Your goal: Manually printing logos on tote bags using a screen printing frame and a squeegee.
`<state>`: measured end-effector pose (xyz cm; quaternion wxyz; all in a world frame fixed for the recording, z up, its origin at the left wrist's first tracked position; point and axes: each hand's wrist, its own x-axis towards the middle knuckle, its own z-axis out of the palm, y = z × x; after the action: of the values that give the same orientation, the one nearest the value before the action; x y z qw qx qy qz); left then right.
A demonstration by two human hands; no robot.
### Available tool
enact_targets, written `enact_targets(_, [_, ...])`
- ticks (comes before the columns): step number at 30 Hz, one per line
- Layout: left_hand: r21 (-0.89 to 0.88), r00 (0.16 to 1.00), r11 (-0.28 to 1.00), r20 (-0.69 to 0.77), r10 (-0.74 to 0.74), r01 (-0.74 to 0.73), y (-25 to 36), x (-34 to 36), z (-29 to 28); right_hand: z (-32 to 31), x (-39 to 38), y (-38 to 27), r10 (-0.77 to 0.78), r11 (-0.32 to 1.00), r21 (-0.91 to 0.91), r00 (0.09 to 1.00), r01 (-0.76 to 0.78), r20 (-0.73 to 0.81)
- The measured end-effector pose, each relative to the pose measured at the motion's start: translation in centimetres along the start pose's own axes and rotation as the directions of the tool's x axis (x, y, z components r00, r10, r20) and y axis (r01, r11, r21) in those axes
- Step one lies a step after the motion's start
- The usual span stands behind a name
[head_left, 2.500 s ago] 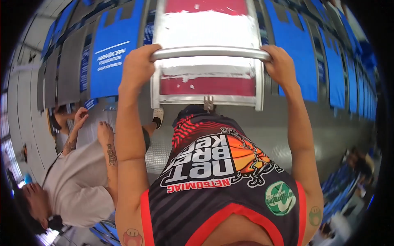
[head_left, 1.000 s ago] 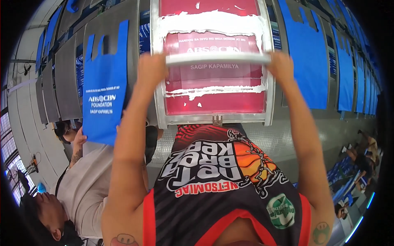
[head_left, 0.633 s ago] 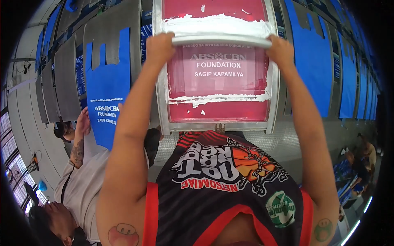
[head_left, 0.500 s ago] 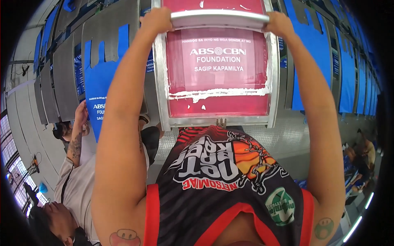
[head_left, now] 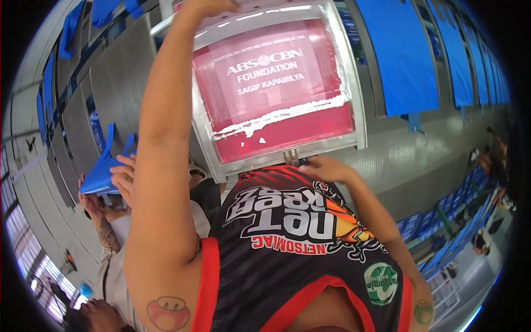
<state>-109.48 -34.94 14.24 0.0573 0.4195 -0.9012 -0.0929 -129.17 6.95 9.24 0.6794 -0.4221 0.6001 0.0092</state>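
A screen-printing frame [head_left: 359,110], metal with red mesh and white lettering, lies in front of me. White ink streaks cross its near part. Across its far part rests a wide metal squeegee [head_left: 271,17]. My left hand [head_left: 209,6], arm stretched out, is closed over the squeegee's left end, partly cut off by the upper edge. My right hand [head_left: 330,169] is near my waist, beside the small metal hinge [head_left: 291,157] at the frame's near edge. Its fingers point left and are blurred; whether they touch the frame I cannot tell.
On my left a person [head_left: 113,235] holds a blue bag [head_left: 105,176] over grey boards [head_left: 119,83]. Blue bags [head_left: 398,61] lie on boards in a row to the right. Stacks of blue items [head_left: 459,199] and other people [head_left: 481,240] are farther right.
My right hand has let go of the squeegee and come down to the frame's near edge. My left hand stays far out. The person at left has lifted the blue bag off its board.
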Motion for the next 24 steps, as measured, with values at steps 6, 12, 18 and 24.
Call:
enact_targets(6, [0.016, 0.997, 0.998, 0.040, -0.064, 0.064, 0.4, -1.1, 4.6, 5.2, 2.6, 2.8, -0.026, 0.826, 0.554, 0.988, 0.107, -0.151])
enact_targets(12, [0.061, 0.985, 0.994, 0.146, -0.094, 0.086, -1.2, 0.4, 6.5, 4.4, 0.3, 0.1, 0.002, 0.871, 0.479, 0.974, 0.109, -0.224])
enact_targets(18, [0.049, 0.990, 0.999, 0.139, -0.010, 0.003, -0.6, 0.6, 7.4, 4.6, -0.4, 0.4, -0.050, 0.865, 0.474, 0.969, 0.164, -0.243])
enact_targets(24, [0.082, 0.957, 0.970, 0.166, -0.239, 0.228, 2.4, -3.0, 4.8, 5.8, 1.4, 1.8, -0.009, 0.903, 0.405, 0.947, 0.146, -0.321])
